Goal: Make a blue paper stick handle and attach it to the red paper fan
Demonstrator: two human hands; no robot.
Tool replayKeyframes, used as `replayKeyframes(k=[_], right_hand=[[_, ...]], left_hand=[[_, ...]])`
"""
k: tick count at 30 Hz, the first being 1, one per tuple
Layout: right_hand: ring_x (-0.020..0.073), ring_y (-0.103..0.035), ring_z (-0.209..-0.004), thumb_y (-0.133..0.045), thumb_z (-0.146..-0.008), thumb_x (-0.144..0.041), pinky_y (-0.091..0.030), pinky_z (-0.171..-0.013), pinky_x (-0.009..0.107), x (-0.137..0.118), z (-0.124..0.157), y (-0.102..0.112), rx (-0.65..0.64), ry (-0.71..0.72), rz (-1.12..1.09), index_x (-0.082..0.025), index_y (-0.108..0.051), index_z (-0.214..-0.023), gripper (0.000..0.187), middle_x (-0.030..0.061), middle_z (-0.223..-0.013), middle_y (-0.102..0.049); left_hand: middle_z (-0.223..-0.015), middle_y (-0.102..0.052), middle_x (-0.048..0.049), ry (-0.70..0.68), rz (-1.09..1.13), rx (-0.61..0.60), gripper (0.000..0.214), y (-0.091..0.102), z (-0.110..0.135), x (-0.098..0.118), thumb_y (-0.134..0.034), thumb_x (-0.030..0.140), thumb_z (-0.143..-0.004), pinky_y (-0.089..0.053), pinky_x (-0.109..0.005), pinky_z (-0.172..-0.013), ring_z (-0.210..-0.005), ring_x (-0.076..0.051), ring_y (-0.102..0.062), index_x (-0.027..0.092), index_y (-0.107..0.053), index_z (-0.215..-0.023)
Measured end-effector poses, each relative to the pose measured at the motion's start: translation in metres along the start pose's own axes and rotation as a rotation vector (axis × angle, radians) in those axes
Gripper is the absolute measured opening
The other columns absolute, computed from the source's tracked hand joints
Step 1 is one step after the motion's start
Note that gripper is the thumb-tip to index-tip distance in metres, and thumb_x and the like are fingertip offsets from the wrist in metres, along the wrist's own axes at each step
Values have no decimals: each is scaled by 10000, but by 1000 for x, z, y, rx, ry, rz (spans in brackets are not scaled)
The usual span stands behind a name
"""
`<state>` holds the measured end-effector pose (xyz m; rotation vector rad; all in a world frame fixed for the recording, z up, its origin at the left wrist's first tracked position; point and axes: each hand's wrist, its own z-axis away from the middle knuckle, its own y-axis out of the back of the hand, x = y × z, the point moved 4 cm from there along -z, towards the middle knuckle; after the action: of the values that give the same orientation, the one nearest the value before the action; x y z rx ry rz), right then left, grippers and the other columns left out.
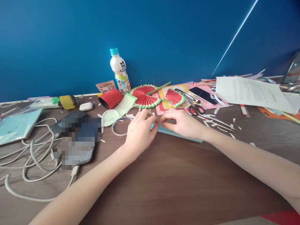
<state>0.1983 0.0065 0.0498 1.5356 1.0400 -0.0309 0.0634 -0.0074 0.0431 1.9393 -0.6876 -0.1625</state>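
L hand (142,126) pinching the end of the blue paper (180,134) mid-surface; R hand (179,122) fingertips closed right by it, can't tell on what. Both block part of the paper. From it: roll (119,134) approx 9 o'clock, scraps (209,120) 3ish, scissors (197,107) btwn 1 & 2, pleated red fan (140,95) 11ish, bottle (122,78) further out, also 11ish.

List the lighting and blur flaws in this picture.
Head view: the blue wall darkens toward the upper right; print on the white paper is too faint to read. Head view, left side: blocky pixels mask much of the device. Head view, middle: detail is too soft to tell what the left hand and right hand pinch.
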Motion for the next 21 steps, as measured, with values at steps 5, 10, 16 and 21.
replayKeyframes(k=[5, 10, 16, 21], right_hand=[[155, -528, -766, -520, -800, -151, -400, -730, 303, -2, 0, -1, -14, 41, 37, -172, -626, -748, 120, 25, -767, -648], [161, -522, -739, -511, -802, -152, -401, -715, 316, -3, 0, -2, -31, 46, 59, -170, -625, -732, 136, 34, -746, -646], [161, -512, -731, -511, -806, -156, -396, -702, 310, -3, 1, -2, -40, 57, 64, -182, -611, -726, 132, 28, -739, -637], [155, -512, -744, -498, -813, -158, -393, -714, 304, 0, 1, -3, -60, 63, 58, -178, -607, -752, 127, 23, -763, -638]], left_hand=[[-834, -575, -21, -23, -5, -3, 176, 0, 0, 1, -465, 202, -831, -405, -274, -660, -751, -154, -485, 205, -638, -804], [-819, -597, -19, -15, -2, -49, 185, -2, 0, 1, -468, 233, -841, -397, -286, -673, -761, -164, -482, 211, -649, -811], [-830, -603, -20, 29, 43, -87, 186, -2, -1, 1, -465, 219, -835, -396, -285, -693, -778, -164, -488, 211, -650, -821], [-829, -601, -18, 56, 86, -126, 189, -1, -2, 1, -456, 198, -814, -395, -286, -698, -781, -162, -499, 209, -645, -813]])
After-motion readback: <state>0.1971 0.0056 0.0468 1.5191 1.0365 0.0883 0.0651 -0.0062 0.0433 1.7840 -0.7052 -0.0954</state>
